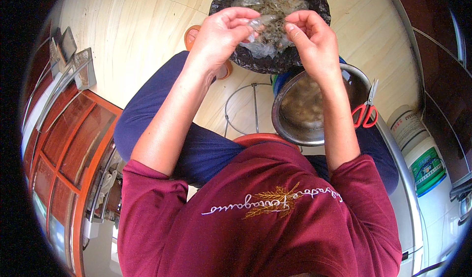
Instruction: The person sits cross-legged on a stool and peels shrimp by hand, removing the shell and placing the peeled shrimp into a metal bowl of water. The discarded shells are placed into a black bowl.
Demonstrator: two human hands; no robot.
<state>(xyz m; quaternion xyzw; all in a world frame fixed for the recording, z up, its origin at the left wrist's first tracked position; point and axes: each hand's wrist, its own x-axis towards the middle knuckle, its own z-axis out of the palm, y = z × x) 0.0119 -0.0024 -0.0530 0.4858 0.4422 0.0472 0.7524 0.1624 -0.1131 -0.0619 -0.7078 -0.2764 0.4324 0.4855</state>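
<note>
Both hands are raised over a round bin lined with a black plastic bag [254, 64], which holds crumpled clear plastic and brownish scraps [282, 0]. My left hand [221, 37] pinches a piece of thin clear plastic [262, 22] between thumb and fingers. My right hand [313, 41] has its thumb and forefinger close together at the other side of the plastic; whether it grips anything is too small to tell. Below my right forearm stands a metal basin [300, 107] with murky liquid and pale lumps. Scissors with red handles [365, 113] lie at the basin's right rim, blades pointing away.
A thin metal ring stand [255, 107] is on the floor left of the basin. An orange slipper [191, 35] shows beside the bin. A red-framed glass cabinet [70, 155] stands at left, and plastic buckets [424, 159] at right. A red rim [265, 137] lies between my legs.
</note>
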